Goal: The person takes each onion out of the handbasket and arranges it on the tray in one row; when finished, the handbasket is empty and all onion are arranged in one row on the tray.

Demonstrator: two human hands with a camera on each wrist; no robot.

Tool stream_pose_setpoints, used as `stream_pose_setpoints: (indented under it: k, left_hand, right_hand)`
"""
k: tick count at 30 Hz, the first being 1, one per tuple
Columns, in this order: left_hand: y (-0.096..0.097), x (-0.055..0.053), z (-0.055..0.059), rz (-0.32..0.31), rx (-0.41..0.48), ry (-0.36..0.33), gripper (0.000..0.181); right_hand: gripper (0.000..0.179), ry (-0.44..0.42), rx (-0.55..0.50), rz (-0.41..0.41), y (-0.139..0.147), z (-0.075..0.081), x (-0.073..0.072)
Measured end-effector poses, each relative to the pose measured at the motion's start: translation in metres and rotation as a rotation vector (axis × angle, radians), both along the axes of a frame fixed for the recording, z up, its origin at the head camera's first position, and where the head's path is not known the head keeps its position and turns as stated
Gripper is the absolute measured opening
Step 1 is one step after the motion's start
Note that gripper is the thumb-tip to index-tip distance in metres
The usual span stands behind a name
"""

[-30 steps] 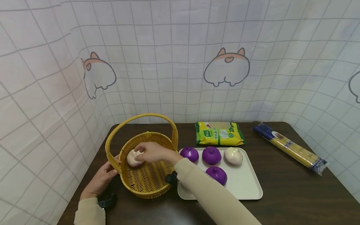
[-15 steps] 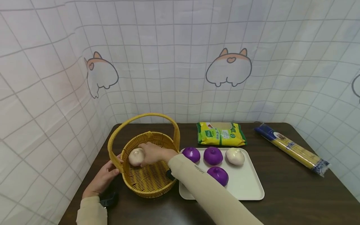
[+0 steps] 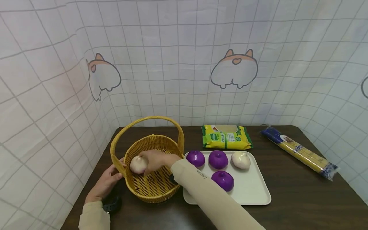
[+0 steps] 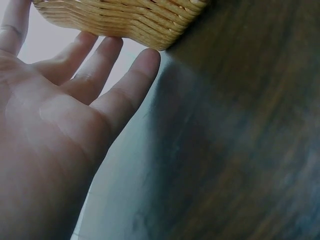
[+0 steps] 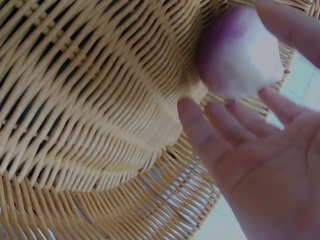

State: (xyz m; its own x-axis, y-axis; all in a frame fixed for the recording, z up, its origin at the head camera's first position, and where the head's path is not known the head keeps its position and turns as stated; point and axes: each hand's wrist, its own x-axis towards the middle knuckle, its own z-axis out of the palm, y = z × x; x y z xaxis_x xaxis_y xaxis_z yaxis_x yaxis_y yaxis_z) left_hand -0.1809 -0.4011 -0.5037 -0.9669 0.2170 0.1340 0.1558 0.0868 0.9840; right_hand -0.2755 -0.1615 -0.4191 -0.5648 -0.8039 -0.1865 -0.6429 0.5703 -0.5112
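Observation:
A white-and-purple turnip (image 3: 138,165) lies inside the yellow wicker basket (image 3: 155,196), against its left side. My right hand (image 3: 156,160) reaches into the basket at the turnip's right side. In the right wrist view its fingers (image 5: 200,127) are spread and fairly straight beside the turnip (image 5: 240,55), with the thumb over the turnip's edge. My left hand (image 3: 104,182) is at the basket's outer left side, by the foot of the handle. The left wrist view shows its fingertips touching the wicker (image 4: 130,20), the fingers extended.
Right of the basket, a white tray (image 3: 253,195) bears several purple turnips (image 3: 218,159) and a paler one (image 3: 241,160). Behind it lies a yellow-green packet (image 3: 227,137). A long pasta packet (image 3: 300,152) lies at the right. The basket's tall handle (image 3: 152,117) arches over it.
My right hand first shifted rightward off the turnip's top, then came lower beside it. The turnip has moved slightly within the basket. My left hand stays at the basket's side.

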Motion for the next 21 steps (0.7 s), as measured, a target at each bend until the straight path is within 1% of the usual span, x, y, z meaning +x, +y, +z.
stream_pose_setpoints:
  k: [5, 8, 16, 21]
  left_hand:
    - [0.000, 0.000, -0.001, 0.012, 0.002, -0.006, 0.038]
    - [-0.001, 0.000, -0.001, 0.015, -0.002, -0.007, 0.037]
    - [-0.001, 0.001, -0.001, 0.011, 0.003, -0.004, 0.036]
    - [-0.001, 0.000, -0.001, -0.004, 0.016, 0.005, 0.036]
  right_hand:
    - [0.072, 0.000, 0.000, 0.047, -0.001, 0.000, 0.005]
    - [0.071, -0.008, 0.008, 0.054, -0.003, 0.000, 0.007]
    - [0.077, -0.022, 0.036, 0.052, -0.003, -0.001, 0.010]
    - [0.082, -0.042, 0.070, 0.081, -0.002, -0.006, 0.012]
